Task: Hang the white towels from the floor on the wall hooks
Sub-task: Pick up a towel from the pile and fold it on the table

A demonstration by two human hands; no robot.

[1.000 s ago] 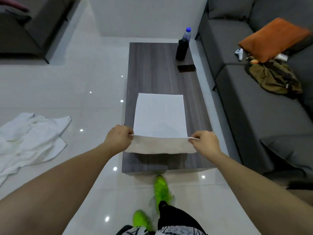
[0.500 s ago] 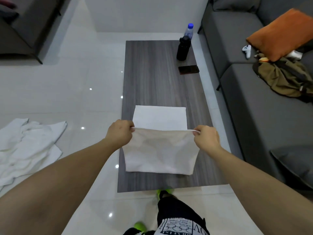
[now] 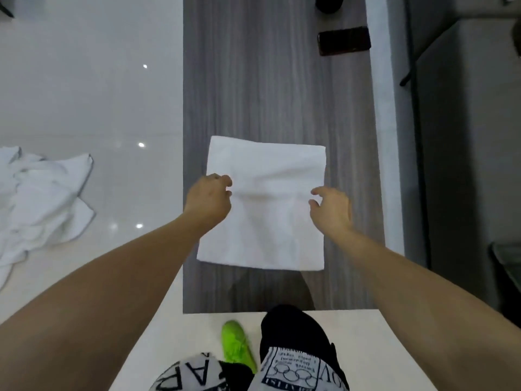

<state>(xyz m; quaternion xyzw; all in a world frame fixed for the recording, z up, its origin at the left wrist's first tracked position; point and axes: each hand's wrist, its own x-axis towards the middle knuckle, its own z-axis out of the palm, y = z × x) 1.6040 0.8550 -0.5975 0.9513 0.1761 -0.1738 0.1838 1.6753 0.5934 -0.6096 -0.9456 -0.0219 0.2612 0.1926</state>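
1. We see a folded white towel that lies flat on the near half of a grey wood-grain coffee table, with its folded edge toward the person.
2. The left hand is at the left edge of the towel. Its fingers are curled at the cloth, but we cannot tell if they really pinch it or only touch it.
3. The right hand is over the right edge of the towel. Its fingers are loosely spread and a little bent, and they hold nothing.
4. On the glossy white floor, to the left of the table and well apart from it, lies a crumpled pile of white towels.
5. At the far right corner of the table lies a dark phone, flat. Behind it, at the top edge of the view, stands the base of a dark bottle; what is inside it we cannot tell.
6. To the right of the table stands a grey sofa.
7. At the bottom we see a bright green shoe on the floor and black shorts with white print.
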